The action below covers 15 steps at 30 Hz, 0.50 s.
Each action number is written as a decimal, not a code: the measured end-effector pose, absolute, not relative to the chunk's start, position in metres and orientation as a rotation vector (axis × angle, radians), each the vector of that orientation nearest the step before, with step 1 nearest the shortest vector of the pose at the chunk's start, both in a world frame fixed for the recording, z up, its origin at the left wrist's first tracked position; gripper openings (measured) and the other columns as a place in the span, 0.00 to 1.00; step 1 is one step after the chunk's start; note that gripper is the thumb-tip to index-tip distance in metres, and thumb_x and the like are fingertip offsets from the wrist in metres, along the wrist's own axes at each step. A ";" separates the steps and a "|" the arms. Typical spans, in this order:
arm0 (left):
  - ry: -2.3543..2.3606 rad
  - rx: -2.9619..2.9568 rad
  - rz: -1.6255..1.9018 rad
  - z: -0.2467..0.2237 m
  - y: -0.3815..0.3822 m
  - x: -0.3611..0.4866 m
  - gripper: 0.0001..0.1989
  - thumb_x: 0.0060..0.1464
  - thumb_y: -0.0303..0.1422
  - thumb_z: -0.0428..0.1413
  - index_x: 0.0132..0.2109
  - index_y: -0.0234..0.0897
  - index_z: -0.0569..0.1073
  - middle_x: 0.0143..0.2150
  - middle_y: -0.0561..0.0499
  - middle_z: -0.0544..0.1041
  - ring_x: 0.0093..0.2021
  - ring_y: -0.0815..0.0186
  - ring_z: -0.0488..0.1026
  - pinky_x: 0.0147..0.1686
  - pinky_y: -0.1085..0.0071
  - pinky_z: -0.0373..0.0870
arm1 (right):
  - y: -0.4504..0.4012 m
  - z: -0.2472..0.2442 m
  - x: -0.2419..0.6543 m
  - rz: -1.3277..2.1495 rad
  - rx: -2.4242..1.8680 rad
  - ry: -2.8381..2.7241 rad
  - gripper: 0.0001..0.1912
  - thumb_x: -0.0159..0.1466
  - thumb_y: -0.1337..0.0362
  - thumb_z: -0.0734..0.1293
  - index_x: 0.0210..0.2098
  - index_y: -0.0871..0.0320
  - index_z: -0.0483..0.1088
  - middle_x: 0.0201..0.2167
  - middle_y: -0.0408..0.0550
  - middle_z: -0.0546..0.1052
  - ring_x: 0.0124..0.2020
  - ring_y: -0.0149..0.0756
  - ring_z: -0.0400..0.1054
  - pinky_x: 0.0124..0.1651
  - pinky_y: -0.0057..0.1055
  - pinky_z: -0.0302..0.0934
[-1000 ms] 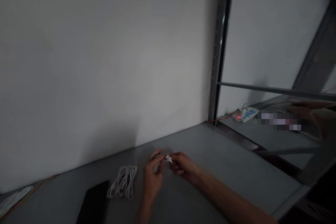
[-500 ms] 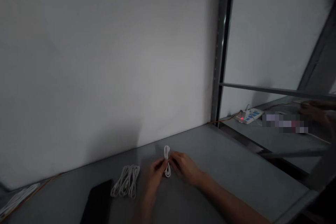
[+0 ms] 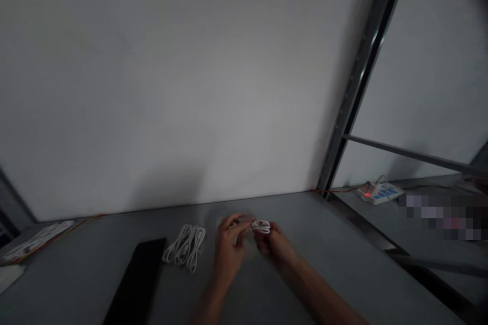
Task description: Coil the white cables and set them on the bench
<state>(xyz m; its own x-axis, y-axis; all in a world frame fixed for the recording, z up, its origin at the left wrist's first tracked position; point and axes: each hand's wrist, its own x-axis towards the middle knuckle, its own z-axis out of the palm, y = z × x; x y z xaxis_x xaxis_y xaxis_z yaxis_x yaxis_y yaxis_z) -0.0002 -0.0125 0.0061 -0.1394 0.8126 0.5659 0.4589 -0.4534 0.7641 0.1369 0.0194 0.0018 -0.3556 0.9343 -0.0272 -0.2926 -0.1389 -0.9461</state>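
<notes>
My left hand (image 3: pixel 229 244) and my right hand (image 3: pixel 274 244) meet over the grey table top (image 3: pixel 324 274). Between their fingers is a short folded bundle of white cable (image 3: pixel 261 226), with a small red mark at its middle. Part of the bundle is hidden by my fingers. To the left of my left hand, a coiled white cable (image 3: pixel 185 248) lies on the table, not touching either hand. A black flat phone or tablet (image 3: pixel 135 282) lies nearer me.
A white power strip (image 3: pixel 380 193) with a red light sits on a lower surface beyond a metal upright (image 3: pixel 358 81). A thin orange wire (image 3: pixel 335 190) runs along the wall. Another white cable (image 3: pixel 38 241) lies at the far left. A pixelated patch (image 3: pixel 442 216) hides the right side.
The white cable, an upright narrow loop before, is now a short sideways bundle between my hands. The view has tilted and shifted, so the table and wall sit differently in the frame.
</notes>
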 end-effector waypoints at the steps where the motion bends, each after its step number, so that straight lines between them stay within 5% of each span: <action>1: 1.436 1.799 1.612 0.006 -0.012 -0.001 0.13 0.54 0.30 0.53 0.42 0.46 0.81 0.47 0.46 0.79 0.45 0.60 0.74 0.49 0.59 0.71 | 0.020 0.004 0.138 1.588 -0.857 -1.241 0.17 0.48 0.53 0.69 0.21 0.57 0.59 0.14 0.32 0.51 0.16 0.22 0.40 0.19 0.25 0.35; 7: 1.223 1.523 1.489 0.004 -0.011 -0.002 0.15 0.48 0.26 0.54 0.40 0.41 0.81 0.46 0.46 0.80 0.48 0.60 0.76 0.51 0.63 0.71 | 0.018 0.008 0.140 1.131 -0.889 -1.605 0.22 0.57 0.47 0.66 0.21 0.58 0.61 0.18 0.37 0.57 0.21 0.26 0.50 0.24 0.26 0.45; 15: 1.222 1.191 1.492 0.013 -0.011 0.001 0.12 0.46 0.32 0.58 0.39 0.41 0.81 0.45 0.48 0.81 0.50 0.58 0.76 0.54 0.62 0.69 | 0.020 0.003 0.138 1.026 -0.929 -1.628 0.22 0.60 0.46 0.63 0.22 0.58 0.60 0.19 0.39 0.60 0.22 0.28 0.55 0.26 0.26 0.51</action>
<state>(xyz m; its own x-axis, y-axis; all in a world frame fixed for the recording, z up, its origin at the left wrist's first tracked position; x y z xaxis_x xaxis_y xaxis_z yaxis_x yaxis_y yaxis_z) 0.0011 -0.0110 0.0128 -0.1878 0.9701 0.1535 -0.0403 -0.1638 0.9857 0.1383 0.0198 0.0025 -0.2464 0.9141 0.3222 0.1035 0.3553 -0.9290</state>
